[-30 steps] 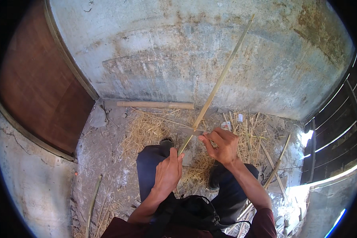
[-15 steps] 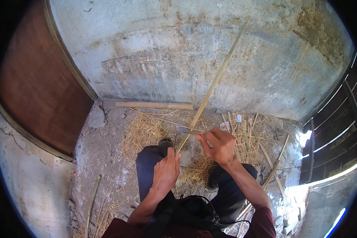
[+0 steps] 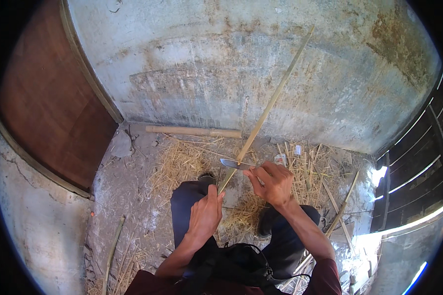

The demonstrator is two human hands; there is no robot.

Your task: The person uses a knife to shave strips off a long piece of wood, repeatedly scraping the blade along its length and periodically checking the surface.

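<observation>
A long split bamboo strip (image 3: pixel 273 101) slants up and to the right from between my knees, its far end raised in front of the wall. My left hand (image 3: pixel 206 212) grips its near end, fingers closed round it. In my right hand (image 3: pixel 272 183) is a knife (image 3: pixel 234 164), held by its handle, with the blade lying across the strip and touching it a little beyond my left hand. The handle is mostly hidden by my fingers. The blade points to the left.
A thick bamboo pole (image 3: pixel 194 131) lies along the foot of the stained wall (image 3: pixel 192 88). Shavings (image 3: pixel 182 160) cover the floor around my feet. More bamboo pieces (image 3: pixel 343 204) lie at the right, and a green stick (image 3: pixel 113 253) at the left. A brown door (image 3: pixel 54 98) stands at far left.
Both hands keep their grip, with the knife still across the strip. The strip's far end appears slightly lower and further right; the whole view has shifted a little.
</observation>
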